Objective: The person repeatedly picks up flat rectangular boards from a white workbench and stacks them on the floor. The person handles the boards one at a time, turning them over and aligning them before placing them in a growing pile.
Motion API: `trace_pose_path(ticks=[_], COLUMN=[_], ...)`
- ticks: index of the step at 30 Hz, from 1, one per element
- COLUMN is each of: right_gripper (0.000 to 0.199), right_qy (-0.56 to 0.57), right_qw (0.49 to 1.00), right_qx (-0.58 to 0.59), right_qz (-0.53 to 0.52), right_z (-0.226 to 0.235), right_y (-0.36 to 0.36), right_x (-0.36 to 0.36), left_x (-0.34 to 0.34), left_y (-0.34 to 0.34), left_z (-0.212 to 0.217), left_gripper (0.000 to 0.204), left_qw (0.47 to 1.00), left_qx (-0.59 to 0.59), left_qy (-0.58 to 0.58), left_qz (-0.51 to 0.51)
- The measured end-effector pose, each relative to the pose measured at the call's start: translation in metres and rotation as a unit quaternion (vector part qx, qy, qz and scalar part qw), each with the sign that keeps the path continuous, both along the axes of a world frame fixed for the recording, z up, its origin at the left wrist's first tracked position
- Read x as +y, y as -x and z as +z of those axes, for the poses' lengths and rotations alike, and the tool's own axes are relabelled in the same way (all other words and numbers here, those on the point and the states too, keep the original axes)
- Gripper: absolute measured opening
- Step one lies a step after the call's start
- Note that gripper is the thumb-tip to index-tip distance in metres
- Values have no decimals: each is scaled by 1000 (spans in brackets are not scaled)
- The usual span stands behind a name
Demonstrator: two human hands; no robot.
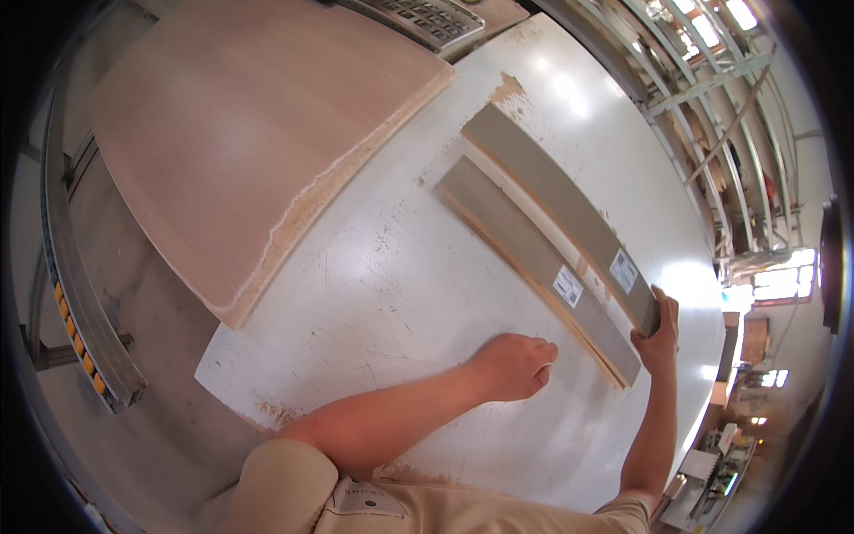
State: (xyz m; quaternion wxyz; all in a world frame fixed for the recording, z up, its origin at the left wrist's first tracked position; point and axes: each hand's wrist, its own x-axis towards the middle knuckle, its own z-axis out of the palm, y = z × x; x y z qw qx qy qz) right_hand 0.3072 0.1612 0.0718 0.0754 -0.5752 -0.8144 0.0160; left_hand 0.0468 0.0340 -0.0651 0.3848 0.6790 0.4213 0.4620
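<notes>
Two long, narrow boards with grey-brown faces and pale wood edges lie side by side on a white worktop (374, 294). My right hand (660, 336) grips the near end of the right board (569, 205), thumb on one side and fingers on the other. A white label (623, 270) is stuck on that board close to my hand. The left board (516, 233) bears a similar label (567, 287) and is untouched. My left hand (516, 367) is closed in a fist just left of its near end; what the fingers hold, if anything, is hidden.
A large pinkish-brown panel (258, 133) with a rough pale edge covers the left of the worktop. A keypad panel (427, 18) stands at the far edge. A metal rail with yellow rollers (76, 334) runs along the left. Metal racks (712, 107) rise at the right.
</notes>
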Motion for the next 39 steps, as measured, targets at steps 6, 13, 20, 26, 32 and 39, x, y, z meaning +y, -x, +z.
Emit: trace_pose_path(ticks=[6, 13, 20, 26, 32, 39], right_gripper=[74, 80, 96, 112, 109, 97], right_qy=[63, 98, 122, 169, 164, 151], right_qw=[993, 994, 991, 978, 976, 980], right_qx=[59, 38, 16, 57, 27, 71], right_qz=[-75, -31, 46, 110, 144, 110], right_z=[-12, -16, -21, -10, -21, -32], right_y=[-29, -21, -13, 61, 188, 257], right_x=[-46, -42, -34, -10, -3, 11], left_x=[-1, -2, -4, -6, -5, -6], left_y=[4, 6, 6, 4, 5, 8], left_z=[4, 6, 8, 9, 11, 12], left_gripper=[8, 8, 9, 9, 7, 9], left_qw=[1000, 1000, 1000, 1000, 1000, 1000], left_qx=[-2, -16, -9, -5, -22, 0], left_qy=[-6, -7, -3, -12, -22, -10], left_qz=[-4, -1, -4, 7, 7, 1])
